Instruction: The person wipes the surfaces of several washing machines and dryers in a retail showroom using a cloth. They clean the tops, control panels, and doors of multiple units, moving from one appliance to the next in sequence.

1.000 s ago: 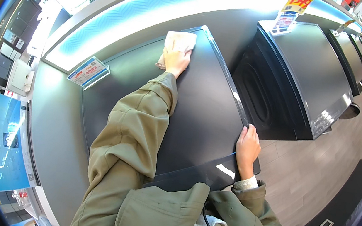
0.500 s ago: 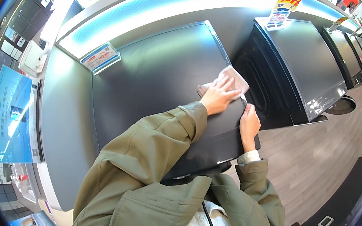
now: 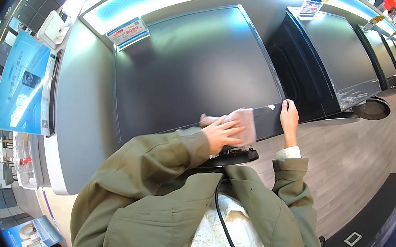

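Note:
A dark grey washing machine (image 3: pixel 190 67) with a flat, glossy-edged top stands before me. My left hand (image 3: pixel 224 134) is at its front edge, fingers spread over a pale pink cloth (image 3: pixel 245 122) that hangs partly over the front. Its fingers are slightly blurred. My right hand (image 3: pixel 288 118) grips the front right corner of the top, its fingertips curled on the edge. Close by on that edge is a small white scrap (image 3: pixel 271 106). Below the cloth juts a black rounded part (image 3: pixel 233 155), partly hidden by my left sleeve.
A second dark machine (image 3: pixel 337 52) stands close on the right, with a round open door (image 3: pixel 372 109) in front. A price sign (image 3: pixel 129 33) rests at the top's back left corner. On the left is a blue screen (image 3: pixel 25 83); at lower right, a black cabinet (image 3: pixel 370 221).
My left hand and the cloth have moved from the right side of the top toward me, to its front edge. My right hand now sits at the front right corner. The view has shifted.

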The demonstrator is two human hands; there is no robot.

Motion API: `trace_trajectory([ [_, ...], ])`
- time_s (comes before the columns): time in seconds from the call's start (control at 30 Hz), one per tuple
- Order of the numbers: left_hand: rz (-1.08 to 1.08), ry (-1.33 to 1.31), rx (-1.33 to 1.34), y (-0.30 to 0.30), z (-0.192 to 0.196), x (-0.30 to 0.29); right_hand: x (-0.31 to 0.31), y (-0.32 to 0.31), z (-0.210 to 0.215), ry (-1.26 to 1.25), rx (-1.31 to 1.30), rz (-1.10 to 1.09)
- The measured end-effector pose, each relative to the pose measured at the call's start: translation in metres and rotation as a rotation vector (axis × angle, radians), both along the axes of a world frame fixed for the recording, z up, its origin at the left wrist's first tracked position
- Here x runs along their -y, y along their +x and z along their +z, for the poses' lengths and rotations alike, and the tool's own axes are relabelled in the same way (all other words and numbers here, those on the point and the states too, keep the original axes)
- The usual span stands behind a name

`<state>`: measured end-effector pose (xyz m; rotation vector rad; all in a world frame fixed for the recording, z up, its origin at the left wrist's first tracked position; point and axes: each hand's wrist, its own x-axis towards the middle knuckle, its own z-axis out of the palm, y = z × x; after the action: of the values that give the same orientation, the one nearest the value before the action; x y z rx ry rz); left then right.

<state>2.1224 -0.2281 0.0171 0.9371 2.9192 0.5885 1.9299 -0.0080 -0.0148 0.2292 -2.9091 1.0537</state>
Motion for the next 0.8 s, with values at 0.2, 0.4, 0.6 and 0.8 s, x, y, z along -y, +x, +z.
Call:
trace_trajectory([
  [0.2, 0.220, -0.178, 0.008, 0.145, 0.017, 0.059, -0.006, 0.006, 0.004, 0.095, 0.012, 0.025],
  [0.4, 0.396, -0.164, -0.060, 0.205, 0.011, 0.075, -0.010, 0.007, -0.001, 0.100, -0.013, 0.038],
  [0.6, 0.380, -0.111, -0.136, 0.145, -0.005, 0.045, -0.018, 0.008, -0.005, 0.059, -0.055, 0.124],
  [0.8, 0.323, -0.012, -0.225, 0.018, -0.010, -0.049, -0.024, 0.005, -0.008, 0.043, -0.010, 0.196],
])
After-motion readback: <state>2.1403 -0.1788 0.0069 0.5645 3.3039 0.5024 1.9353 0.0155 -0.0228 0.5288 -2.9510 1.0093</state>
